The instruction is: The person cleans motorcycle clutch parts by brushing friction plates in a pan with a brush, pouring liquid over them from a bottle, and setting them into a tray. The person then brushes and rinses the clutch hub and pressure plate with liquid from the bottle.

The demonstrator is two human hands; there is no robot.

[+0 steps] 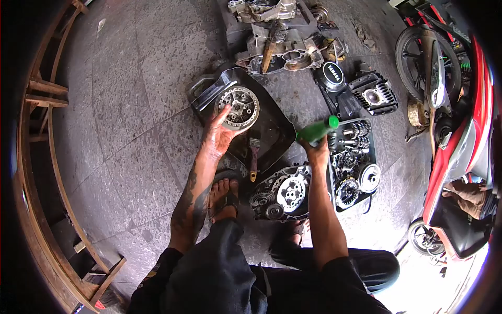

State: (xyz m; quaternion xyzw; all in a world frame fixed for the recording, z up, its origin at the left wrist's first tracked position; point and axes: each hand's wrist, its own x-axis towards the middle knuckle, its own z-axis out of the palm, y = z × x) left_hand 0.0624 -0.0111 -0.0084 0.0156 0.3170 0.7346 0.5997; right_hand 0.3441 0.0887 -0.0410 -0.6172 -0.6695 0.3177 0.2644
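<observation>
My left hand (pixel 219 137) grips a round metal clutch basket (pixel 238 107) by its lower left rim, its open face with inner holes turned up. It is held over a black oil-wet tray (pixel 277 118). My right hand (pixel 317 152) is closed around a green bottle (pixel 316 131) with a green cap, tilted to the right of the tray. Inside the tray a paintbrush (pixel 253 157) lies with its handle toward me. Below the right hand sits an engine cover with a gear (pixel 291 193) and smaller gears on it.
A second tray of gears and shafts (pixel 358 128) stands at the right. Beyond lie a Yamaha cover (pixel 332 76), a finned cylinder head (pixel 373 96) and crankcase halves (pixel 295 55). A red motorcycle (pixel 460 157) is far right, a wooden bench (pixel 39 220) far left.
</observation>
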